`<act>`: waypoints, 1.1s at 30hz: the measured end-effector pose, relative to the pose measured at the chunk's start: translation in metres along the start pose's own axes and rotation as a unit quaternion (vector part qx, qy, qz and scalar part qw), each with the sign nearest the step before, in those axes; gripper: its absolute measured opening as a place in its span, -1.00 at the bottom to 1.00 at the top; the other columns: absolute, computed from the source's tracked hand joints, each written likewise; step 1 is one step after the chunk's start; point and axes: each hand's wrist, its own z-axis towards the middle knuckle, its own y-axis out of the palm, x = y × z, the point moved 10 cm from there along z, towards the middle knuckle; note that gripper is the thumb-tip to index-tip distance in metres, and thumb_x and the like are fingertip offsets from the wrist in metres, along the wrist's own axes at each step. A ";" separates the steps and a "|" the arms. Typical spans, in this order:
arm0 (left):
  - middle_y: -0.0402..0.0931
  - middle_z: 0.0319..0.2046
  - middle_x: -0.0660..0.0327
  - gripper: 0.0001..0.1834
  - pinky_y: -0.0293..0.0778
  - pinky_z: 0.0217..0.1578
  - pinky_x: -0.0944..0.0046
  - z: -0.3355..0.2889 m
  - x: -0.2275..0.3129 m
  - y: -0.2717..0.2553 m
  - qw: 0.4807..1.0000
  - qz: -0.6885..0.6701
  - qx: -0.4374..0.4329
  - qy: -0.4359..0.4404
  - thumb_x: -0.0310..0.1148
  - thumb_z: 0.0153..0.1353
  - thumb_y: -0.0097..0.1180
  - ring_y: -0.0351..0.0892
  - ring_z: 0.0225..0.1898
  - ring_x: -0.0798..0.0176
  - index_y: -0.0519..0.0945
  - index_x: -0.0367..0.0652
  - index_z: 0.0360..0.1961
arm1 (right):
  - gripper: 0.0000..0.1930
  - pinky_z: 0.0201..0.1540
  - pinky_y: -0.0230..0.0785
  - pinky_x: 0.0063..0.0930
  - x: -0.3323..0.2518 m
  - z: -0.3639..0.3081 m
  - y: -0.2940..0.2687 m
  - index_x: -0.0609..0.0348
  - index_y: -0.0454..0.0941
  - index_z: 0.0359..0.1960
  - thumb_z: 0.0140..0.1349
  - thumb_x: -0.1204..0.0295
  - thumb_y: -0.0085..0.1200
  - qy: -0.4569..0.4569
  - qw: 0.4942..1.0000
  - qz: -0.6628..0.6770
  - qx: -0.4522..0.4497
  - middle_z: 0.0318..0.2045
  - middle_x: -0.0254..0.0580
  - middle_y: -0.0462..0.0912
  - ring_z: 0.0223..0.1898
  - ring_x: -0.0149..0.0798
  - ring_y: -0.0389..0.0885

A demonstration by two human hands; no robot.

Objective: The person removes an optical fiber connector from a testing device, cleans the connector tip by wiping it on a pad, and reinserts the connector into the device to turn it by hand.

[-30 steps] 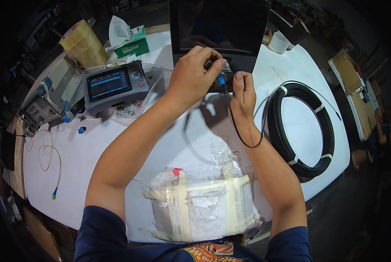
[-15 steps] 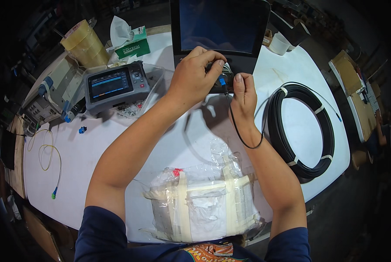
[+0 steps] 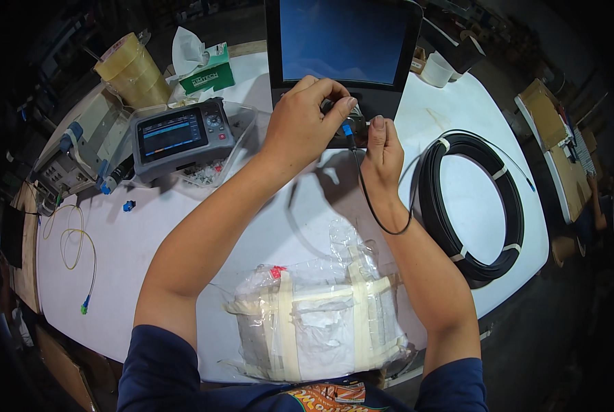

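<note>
A large black device with a lit blue screen (image 3: 344, 41) stands at the far middle. My left hand (image 3: 303, 117) reaches its front, thumb and fingers curled together at a small silver-and-dark part; what they grip is mostly hidden. Beside it my right hand (image 3: 384, 154) is closed with the thumb up, and a thin pale tip shows by the thumb. Between the hands a blue fibre connector (image 3: 349, 130) sits against the device's front. From it a black cable (image 3: 363, 182) loops down across my right wrist toward a black cable coil (image 3: 430, 199).
At left stand a handheld tester (image 3: 173, 134), a clear bin (image 3: 241, 147), tape rolls (image 3: 132, 69), a tissue box (image 3: 211, 72) and a grey instrument (image 3: 73, 161). A yellow fibre lead (image 3: 80, 233) lies near the left edge. A taped plastic-wrapped bundle (image 3: 320, 323) is close to me.
The device's screen has brightened from dark to blue. My right thumb has shifted very slightly right; the left hand stays nearly in place.
</note>
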 end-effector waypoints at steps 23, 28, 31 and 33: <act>0.59 -0.35 0.14 -0.75 0.50 -0.28 0.16 0.000 -0.003 -0.001 1.000 -0.012 0.002 -0.010 -0.18 0.36 0.25 0.59 -0.36 0.12 0.75 -0.14 -0.20 | -0.68 -0.35 0.31 -0.48 -0.004 0.000 0.002 0.25 0.53 -0.21 0.58 0.22 -0.07 -0.036 0.999 -0.001 -0.004 -0.49 -0.29 0.53 -0.44 -0.44 0.41; 0.64 -0.33 0.12 -0.72 0.51 -0.28 0.16 0.001 0.001 -0.002 1.000 0.005 0.002 -0.013 -0.15 0.35 0.26 0.62 -0.36 0.11 0.75 -0.15 -0.19 | -0.65 -0.35 0.33 -0.44 -0.005 0.002 -0.003 0.27 0.53 -0.25 0.59 0.21 -0.05 -0.022 0.999 -0.038 0.009 -0.48 -0.25 0.56 -0.44 -0.40 0.43; 0.61 -0.33 0.13 -0.72 0.50 -0.28 0.17 0.001 -0.003 -0.003 0.999 -0.036 0.016 0.010 -0.16 0.37 0.23 0.60 -0.36 0.12 0.76 -0.15 -0.16 | -0.63 -0.34 0.34 -0.43 -0.002 0.002 0.000 0.27 0.52 -0.28 0.59 0.20 -0.05 -0.011 0.999 -0.049 0.003 -0.49 -0.24 0.56 -0.44 -0.38 0.43; 0.59 -0.34 0.14 -0.73 0.50 -0.28 0.17 -0.001 -0.004 -0.002 0.999 -0.034 0.014 0.010 -0.17 0.39 0.21 0.59 -0.36 0.12 0.76 -0.15 -0.15 | -0.63 -0.34 0.34 -0.42 -0.003 0.002 0.000 0.27 0.52 -0.29 0.59 0.19 -0.04 -0.016 0.999 -0.045 0.007 -0.50 -0.24 0.56 -0.44 -0.37 0.44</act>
